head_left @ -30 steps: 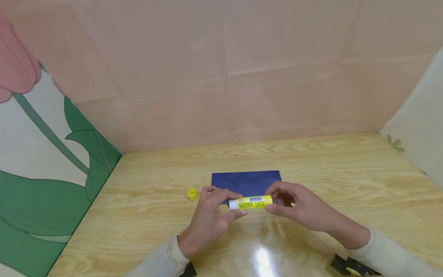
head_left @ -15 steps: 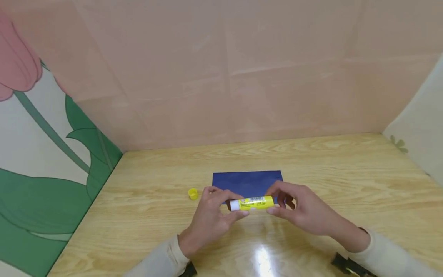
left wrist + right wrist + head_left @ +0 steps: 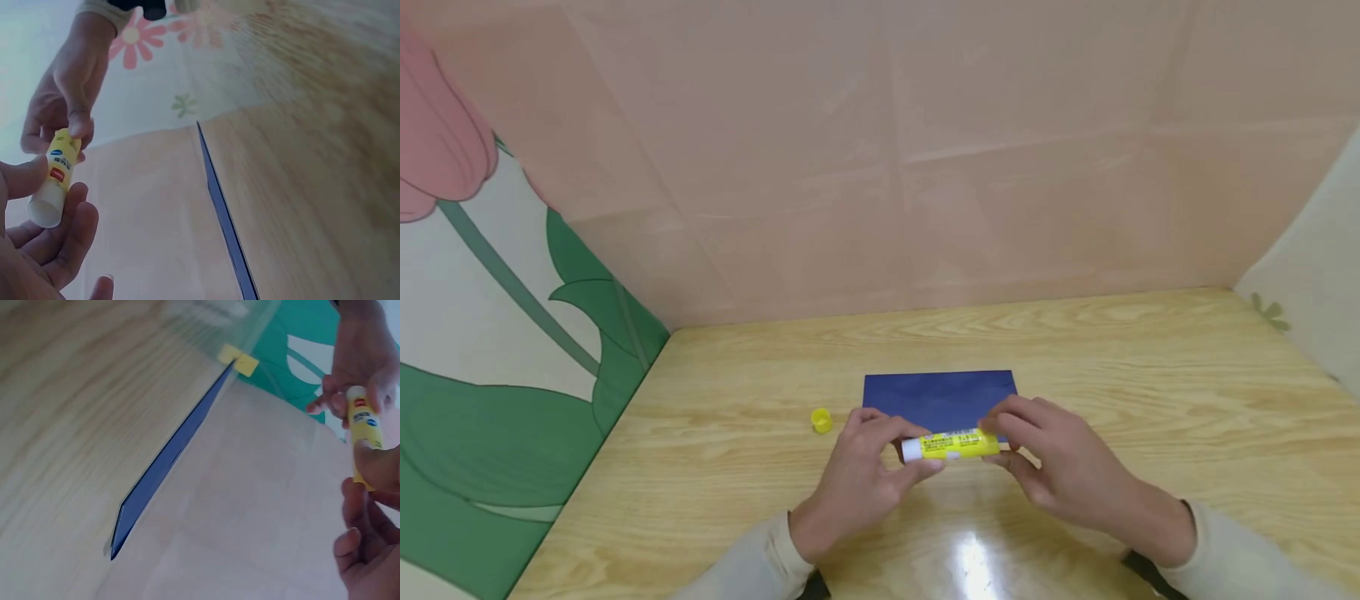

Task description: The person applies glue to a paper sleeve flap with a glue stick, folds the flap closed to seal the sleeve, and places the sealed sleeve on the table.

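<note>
A yellow glue stick (image 3: 955,445) with a white end is held level above the table, between both hands. My left hand (image 3: 865,475) pinches the white end between thumb and fingers. At the yellow end, the thumb and fingers of my right hand (image 3: 1067,467) grip the tube. Both wrist views show the glue stick's printed label, with the left hand (image 3: 50,237) near its white end and the right hand (image 3: 375,531) at the other. Behind the hands lies a dark blue rectangular sheet or envelope (image 3: 936,398), partly hidden by them.
A small yellow cap (image 3: 822,420) stands on the wooden table (image 3: 737,367), left of the blue piece. A pinkish sheet (image 3: 880,167) rises along the table's back edge. Printed panels with a tulip (image 3: 497,258) and a pale cloth (image 3: 1315,250) border the sides.
The right hand's fingers have shifted over the yellow end, and the printed label has rolled slightly. Both hands still hold the glue stick. The whole scene has drifted a little to the right.
</note>
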Available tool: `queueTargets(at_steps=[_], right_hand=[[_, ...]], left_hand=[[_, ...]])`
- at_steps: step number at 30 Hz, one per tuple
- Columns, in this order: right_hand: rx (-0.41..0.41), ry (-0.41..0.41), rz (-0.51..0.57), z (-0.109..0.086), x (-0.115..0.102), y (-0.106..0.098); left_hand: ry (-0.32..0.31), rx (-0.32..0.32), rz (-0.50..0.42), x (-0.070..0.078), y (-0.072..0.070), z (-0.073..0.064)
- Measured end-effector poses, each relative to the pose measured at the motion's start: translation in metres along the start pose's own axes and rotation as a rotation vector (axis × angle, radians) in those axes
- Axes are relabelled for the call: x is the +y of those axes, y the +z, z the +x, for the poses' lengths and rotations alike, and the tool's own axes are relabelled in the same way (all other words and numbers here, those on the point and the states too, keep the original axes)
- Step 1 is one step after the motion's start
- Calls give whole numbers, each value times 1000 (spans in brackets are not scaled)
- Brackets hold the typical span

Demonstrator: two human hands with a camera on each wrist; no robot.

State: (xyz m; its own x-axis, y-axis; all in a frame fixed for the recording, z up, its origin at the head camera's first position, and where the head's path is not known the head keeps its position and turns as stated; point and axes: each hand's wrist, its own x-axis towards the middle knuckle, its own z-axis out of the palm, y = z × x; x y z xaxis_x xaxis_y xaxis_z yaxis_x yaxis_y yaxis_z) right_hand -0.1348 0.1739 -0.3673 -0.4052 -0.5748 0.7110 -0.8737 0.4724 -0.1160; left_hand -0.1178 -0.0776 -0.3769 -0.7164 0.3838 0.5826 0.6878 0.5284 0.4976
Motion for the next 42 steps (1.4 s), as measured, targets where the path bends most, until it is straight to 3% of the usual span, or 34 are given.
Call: queueTargets(at_steps=[9, 12, 15, 19, 22, 27, 34, 42], right_hand=[[166, -284, -116, 6, 5, 3], [196, -334, -113, 8, 6, 4], [172, -320, -113, 8, 6, 5], [11, -210, -110, 3, 6, 6], [-100, -140, -86, -1, 5, 8], [-81, -151, -66, -1, 4, 10], [-151, -181, -128, -3, 4, 9], [-134, -264, -183, -6, 5, 8]], left_hand=[[-33, -36, -46, 3, 0, 0], [-42, -47, -43, 3, 0, -1], [-58, -46, -29, 3, -1, -1], [-94, -40, 3, 3, -1, -1], [-61, -31, 54, 3, 0, -4], [20, -18, 124, 5, 3, -3], [-58, -133, 48, 6, 2, 0], [-82, -265, 59, 2, 2, 2]])
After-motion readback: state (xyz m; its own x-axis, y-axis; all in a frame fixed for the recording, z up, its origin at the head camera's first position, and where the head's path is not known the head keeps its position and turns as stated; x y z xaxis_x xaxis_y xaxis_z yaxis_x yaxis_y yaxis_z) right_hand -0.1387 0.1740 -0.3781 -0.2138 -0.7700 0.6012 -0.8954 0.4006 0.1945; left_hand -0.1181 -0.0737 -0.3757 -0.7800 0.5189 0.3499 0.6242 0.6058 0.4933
